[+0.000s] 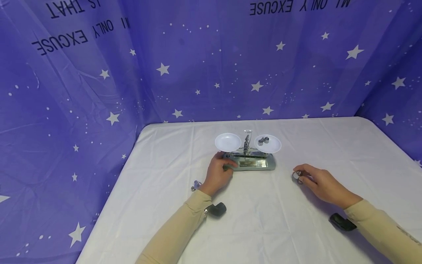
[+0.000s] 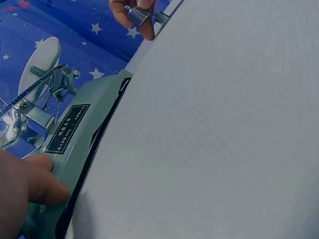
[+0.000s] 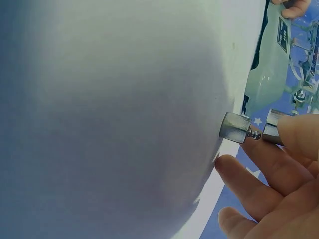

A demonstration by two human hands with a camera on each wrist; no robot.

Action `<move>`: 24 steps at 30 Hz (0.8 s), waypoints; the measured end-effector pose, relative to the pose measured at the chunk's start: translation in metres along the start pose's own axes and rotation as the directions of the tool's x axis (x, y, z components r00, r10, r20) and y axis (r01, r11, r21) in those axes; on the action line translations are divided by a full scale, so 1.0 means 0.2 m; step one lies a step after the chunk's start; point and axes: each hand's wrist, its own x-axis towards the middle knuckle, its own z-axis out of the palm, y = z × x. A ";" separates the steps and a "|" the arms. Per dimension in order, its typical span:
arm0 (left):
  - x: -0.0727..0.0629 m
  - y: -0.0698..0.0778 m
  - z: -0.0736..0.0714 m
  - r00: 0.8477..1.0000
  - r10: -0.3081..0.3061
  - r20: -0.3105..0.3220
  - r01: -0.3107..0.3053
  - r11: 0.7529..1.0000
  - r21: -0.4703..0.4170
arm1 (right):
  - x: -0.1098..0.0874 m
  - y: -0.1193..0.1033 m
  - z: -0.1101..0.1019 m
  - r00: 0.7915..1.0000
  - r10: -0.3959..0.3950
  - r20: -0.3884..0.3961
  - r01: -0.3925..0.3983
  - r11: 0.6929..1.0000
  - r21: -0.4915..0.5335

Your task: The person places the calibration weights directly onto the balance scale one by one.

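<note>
A green-based balance scale (image 1: 268, 163) with two white pans stands towards the back of the table. My left hand (image 1: 218, 174) grips the left end of its base, thumb on the front face. Nothing lies in the left pan (image 1: 228, 142); the right pan (image 1: 273, 146) carries small metal weights (image 1: 261, 142) and hangs lower. To the right of the scale, my right hand (image 1: 321, 183) pinches a shiny cylindrical weight (image 3: 272, 125) between thumb and fingers. Close by its fingertips, a second knobbed weight (image 3: 234, 127) stands on the table.
Several small weights (image 1: 193, 188) lie beside the left wrist, partly hidden by it. A white cloth (image 1: 257, 220) covers the table. Purple star-patterned curtains (image 1: 230, 66) hang behind it and at both sides. Black wrist devices (image 1: 217, 209) are worn under both forearms.
</note>
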 end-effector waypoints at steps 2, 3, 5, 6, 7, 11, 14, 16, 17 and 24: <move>0.00 0.00 0.00 1.000 0.002 0.000 -0.002 1.000 0.003 | 0.00 0.00 0.00 1.000 0.001 -0.011 -0.002 1.000 -0.005; 0.00 0.00 0.00 1.000 0.003 0.000 -0.003 1.000 0.002 | 0.01 0.00 0.00 1.000 0.005 -0.011 -0.005 1.000 -0.002; 0.00 0.00 0.00 1.000 0.000 0.001 0.000 1.000 0.002 | 0.01 0.00 0.00 1.000 0.015 -0.009 -0.015 1.000 0.011; 0.00 0.00 0.00 1.000 -0.005 0.004 0.005 1.000 -0.001 | 0.02 0.00 0.00 1.000 0.019 -0.010 -0.019 1.000 0.016; 0.00 0.00 0.00 1.000 -0.007 0.004 0.007 1.000 -0.001 | 0.02 0.00 0.01 1.000 0.025 -0.008 -0.025 0.999 0.025; 0.00 0.00 0.00 1.000 -0.010 0.007 0.010 1.000 -0.006 | 0.03 0.00 0.01 0.998 0.056 -0.008 -0.055 0.997 0.051; 0.00 0.00 0.00 1.000 -0.008 0.006 0.008 1.000 -0.003 | 0.04 0.00 0.01 0.995 0.104 0.000 -0.104 0.992 0.078; 0.00 0.00 0.00 1.000 -0.004 0.002 0.004 1.000 0.004 | 0.05 0.00 0.01 0.990 0.141 0.000 -0.141 0.985 0.102; 0.00 0.00 0.00 1.000 -0.002 0.000 0.002 1.000 0.005 | 0.06 0.00 0.00 0.988 0.157 0.000 -0.156 0.980 0.124; 0.00 -0.01 0.00 1.000 0.002 -0.005 -0.002 1.000 0.005 | 0.07 0.03 0.01 0.982 0.176 -0.063 -0.154 0.953 0.260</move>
